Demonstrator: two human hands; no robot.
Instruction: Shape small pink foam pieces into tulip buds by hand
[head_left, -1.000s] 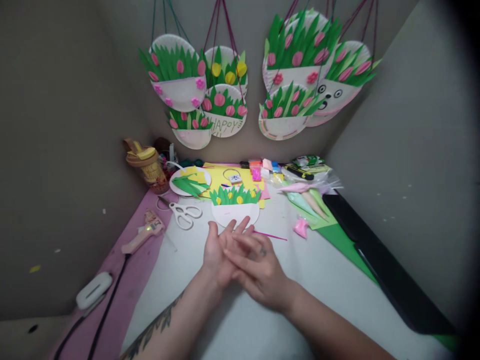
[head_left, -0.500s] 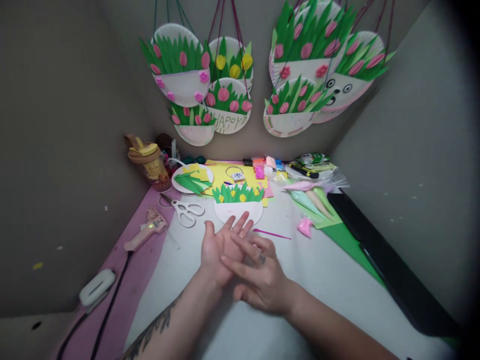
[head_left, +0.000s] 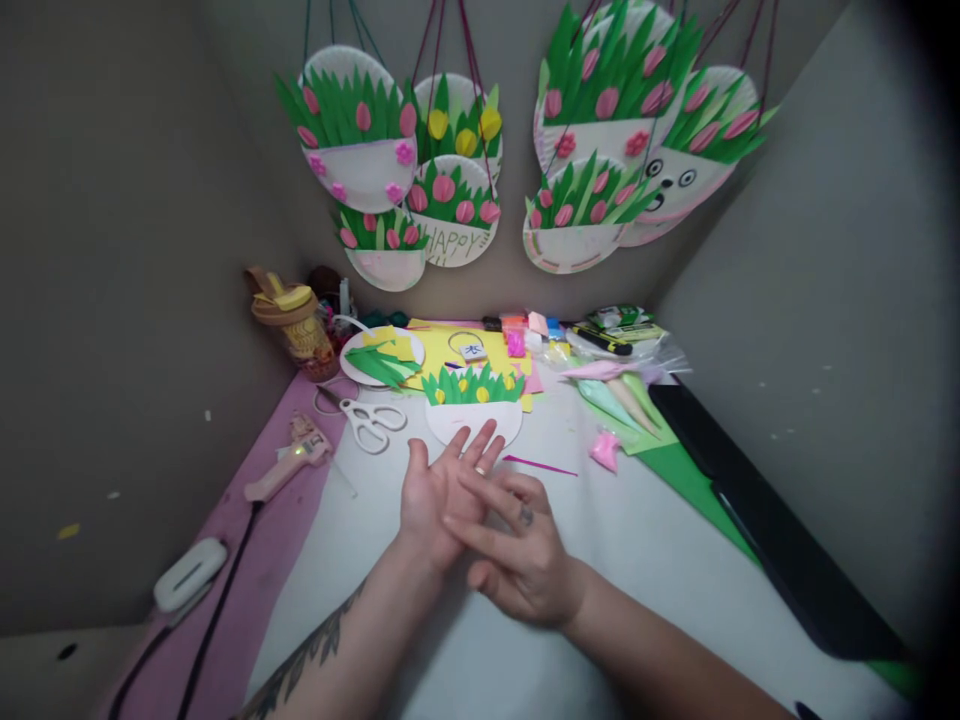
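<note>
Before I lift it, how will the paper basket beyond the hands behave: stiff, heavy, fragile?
The paper basket looks thin and flat, so probably light and slightly bendy. Its glued green leaves stick up, so they may crease if pinched.

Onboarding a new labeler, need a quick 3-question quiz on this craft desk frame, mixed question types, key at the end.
1. True or false: the left hand lies palm up with the right hand laid across it.
2. Multiple choice: what lies just left of the scissors? A) a stapler B) a pink glue gun C) a ruler
3. What colour are the flowers on the paper plate craft lying on the table just beyond the fingertips?

Key
1. True; the right hand's fingers rest on the left palm, and neither hand holds a tool.
2. B
3. Yellow, set among green paper leaves.
</note>
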